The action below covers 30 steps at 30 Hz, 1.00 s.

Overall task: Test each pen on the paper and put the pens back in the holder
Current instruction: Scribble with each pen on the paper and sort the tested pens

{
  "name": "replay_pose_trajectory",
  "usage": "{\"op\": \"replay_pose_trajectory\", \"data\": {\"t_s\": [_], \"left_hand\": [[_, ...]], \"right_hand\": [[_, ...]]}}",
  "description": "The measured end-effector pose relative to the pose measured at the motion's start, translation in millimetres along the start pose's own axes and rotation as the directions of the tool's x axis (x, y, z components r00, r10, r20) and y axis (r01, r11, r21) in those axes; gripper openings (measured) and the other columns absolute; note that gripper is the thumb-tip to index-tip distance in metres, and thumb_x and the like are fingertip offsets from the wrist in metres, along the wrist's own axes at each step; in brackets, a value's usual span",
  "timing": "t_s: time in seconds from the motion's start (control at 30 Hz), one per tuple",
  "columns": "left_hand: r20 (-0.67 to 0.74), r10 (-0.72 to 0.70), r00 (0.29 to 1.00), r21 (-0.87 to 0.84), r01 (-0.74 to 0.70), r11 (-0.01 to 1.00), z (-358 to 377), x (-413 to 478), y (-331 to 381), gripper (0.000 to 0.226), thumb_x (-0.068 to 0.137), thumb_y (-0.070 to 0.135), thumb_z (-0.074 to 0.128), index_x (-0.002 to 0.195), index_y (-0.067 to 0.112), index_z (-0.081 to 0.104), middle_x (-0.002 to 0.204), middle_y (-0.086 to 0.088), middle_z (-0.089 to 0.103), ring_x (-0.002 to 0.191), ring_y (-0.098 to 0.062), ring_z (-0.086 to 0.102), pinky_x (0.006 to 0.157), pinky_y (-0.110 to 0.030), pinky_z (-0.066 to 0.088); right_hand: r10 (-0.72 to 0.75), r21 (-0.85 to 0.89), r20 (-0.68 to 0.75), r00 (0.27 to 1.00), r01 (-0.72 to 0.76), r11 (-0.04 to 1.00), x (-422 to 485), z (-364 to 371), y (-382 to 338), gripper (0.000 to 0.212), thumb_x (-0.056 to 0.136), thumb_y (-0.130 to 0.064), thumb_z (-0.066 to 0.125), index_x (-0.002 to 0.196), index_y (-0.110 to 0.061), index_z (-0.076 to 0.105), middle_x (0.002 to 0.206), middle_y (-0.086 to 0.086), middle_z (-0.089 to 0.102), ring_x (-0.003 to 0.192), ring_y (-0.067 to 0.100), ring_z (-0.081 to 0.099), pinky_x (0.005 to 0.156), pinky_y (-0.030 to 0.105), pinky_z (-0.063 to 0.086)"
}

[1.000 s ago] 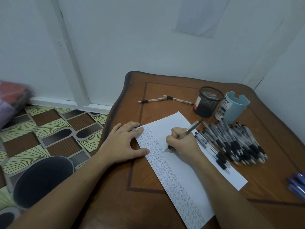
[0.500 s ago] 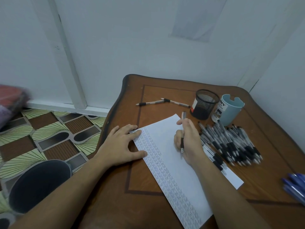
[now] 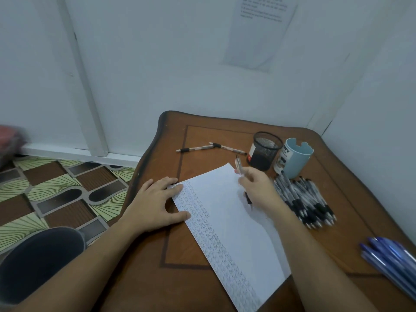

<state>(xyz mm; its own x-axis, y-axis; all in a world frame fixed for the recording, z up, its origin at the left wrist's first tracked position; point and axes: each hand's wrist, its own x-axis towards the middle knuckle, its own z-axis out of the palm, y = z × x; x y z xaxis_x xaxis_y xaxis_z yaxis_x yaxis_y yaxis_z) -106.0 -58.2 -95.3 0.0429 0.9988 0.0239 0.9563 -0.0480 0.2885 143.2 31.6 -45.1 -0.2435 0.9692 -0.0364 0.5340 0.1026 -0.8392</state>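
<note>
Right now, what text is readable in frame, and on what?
"DIY": on the white label of the pale blue plastic pen holder; the smaller print below it is blurred.
White printed sheet on the wall: several lines, too small to read.
Red-and-white label on the black mesh cup: unreadable.
White paper sheet on the table: rows of scribbled pen marks, no legible words.

Blue pens point(image 3: 391, 260) blur, cut off at the right edge.

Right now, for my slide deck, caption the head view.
Right hand holds a pen over the paper; left hand presses it flat.
</note>
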Motion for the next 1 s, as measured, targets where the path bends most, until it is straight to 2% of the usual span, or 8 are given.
{"op": "replay_pose_trajectory", "data": {"t_s": [0.13, 0.3, 0.4, 0.5, 0.57, 0.7, 0.83, 1.0], "left_hand": [[0.003, -0.003, 1.000, -0.002, 0.003, 1.000, -1, -1, 2, 0.130, 0.043, 0.103, 0.001, 0.148, 0.033, 0.033, 0.156, 0.013, 0.023, 0.144, -0.008, 0.016, 0.118, -0.039, 0.000], [-0.005, -0.007, 1.000, -0.003, 0.007, 1.000, -1, -1, 3, 0.131, 0.042, 0.103, 0.000, 0.148, 0.034, 0.033, 0.156, 0.014, 0.023, 0.144, -0.007, 0.015, 0.118, -0.039, 0.000], [0.000, -0.006, 1.000, 0.002, 0.006, 1.000, -2, -1, 3, 0.131, 0.041, 0.103, -0.001, 0.148, 0.034, 0.032, 0.156, 0.014, 0.022, 0.144, -0.007, 0.014, 0.118, -0.038, 0.000], [0.000, -0.006, 1.000, -0.016, 0.006, 1.000, -2, -1, 4, 0.126, 0.044, 0.103, 0.011, 0.148, 0.034, 0.032, 0.156, 0.015, 0.022, 0.144, -0.005, 0.012, 0.118, -0.036, -0.002], [-0.003, -0.002, 1.000, -0.017, 0.002, 1.000, -3, -3, 4, 0.114, 0.053, 0.095, 0.020, 0.148, 0.033, 0.032, 0.156, 0.015, 0.021, 0.144, -0.005, 0.012, 0.118, -0.036, -0.003], [0.009, 0.004, 1.000, -0.030, -0.004, 1.000, -3, -2, 4, 0.105, 0.060, 0.090, 0.025, 0.149, 0.033, 0.030, 0.157, 0.014, 0.019, 0.145, -0.006, 0.010, 0.117, -0.036, -0.006], [0.020, 0.002, 1.000, -0.018, -0.002, 1.000, -3, 0, 2, 0.094, 0.070, 0.085, 0.037, 0.149, 0.034, 0.027, 0.158, 0.014, 0.016, 0.145, -0.006, 0.007, 0.115, -0.035, -0.010], [-0.027, 0.019, 0.999, -0.040, -0.021, 0.999, 1, 0, -4, 0.089, 0.074, 0.081, 0.047, 0.147, 0.033, 0.032, 0.156, 0.013, 0.020, 0.144, -0.005, 0.008, 0.117, -0.036, -0.007]], "right_hand": [[-0.032, -0.564, -0.007, 0.999, 0.023, 0.825, 1, -38, 20, 0.010, 0.095, -0.009, 0.053, 0.086, -0.008, 0.058, 0.079, 0.004, 0.053, 0.078, 0.024, 0.053, 0.061, 0.033, 0.035], [0.009, -0.821, 0.009, 1.000, 0.003, 0.571, -9, -45, 28, 0.012, 0.092, -0.006, 0.055, 0.090, -0.014, 0.046, 0.097, 0.006, 0.056, 0.096, 0.029, 0.060, 0.069, 0.032, 0.040], [-0.040, -0.815, -0.012, 0.999, 0.014, 0.579, -7, -41, 20, 0.014, 0.093, -0.006, 0.056, 0.104, -0.014, 0.056, 0.109, 0.008, 0.060, 0.102, 0.028, 0.059, 0.076, 0.034, 0.047], [-0.118, -0.623, -0.048, 0.992, 0.063, 0.780, 8, -31, 12, 0.030, 0.096, -0.010, 0.057, 0.125, -0.017, 0.063, 0.118, 0.005, 0.059, 0.104, 0.020, 0.056, 0.085, 0.030, 0.045], [-0.126, -0.420, -0.041, 0.991, 0.097, 0.902, 21, -15, 7, 0.029, 0.096, -0.009, 0.058, 0.123, -0.018, 0.065, 0.114, -0.001, 0.057, 0.102, 0.015, 0.055, 0.084, 0.024, 0.039], [-0.076, -0.178, -0.023, 0.997, 0.071, 0.981, 56, 27, 3, 0.028, 0.097, -0.011, 0.054, 0.118, -0.024, 0.067, 0.115, -0.003, 0.062, 0.098, 0.012, 0.057, 0.082, 0.024, 0.043], [-0.059, -0.294, -0.049, 0.997, 0.042, 0.955, 108, 59, -2, 0.037, 0.097, -0.015, 0.059, 0.128, -0.034, 0.061, 0.118, -0.002, 0.062, 0.113, 0.022, 0.056, 0.105, 0.046, 0.041], [0.015, -0.418, 0.030, 0.999, -0.001, 0.909, 155, 71, -17, 0.043, 0.099, -0.024, 0.048, 0.137, -0.042, 0.053, 0.147, 0.007, 0.046, 0.134, 0.030, 0.044, 0.114, 0.048, 0.032]]}}
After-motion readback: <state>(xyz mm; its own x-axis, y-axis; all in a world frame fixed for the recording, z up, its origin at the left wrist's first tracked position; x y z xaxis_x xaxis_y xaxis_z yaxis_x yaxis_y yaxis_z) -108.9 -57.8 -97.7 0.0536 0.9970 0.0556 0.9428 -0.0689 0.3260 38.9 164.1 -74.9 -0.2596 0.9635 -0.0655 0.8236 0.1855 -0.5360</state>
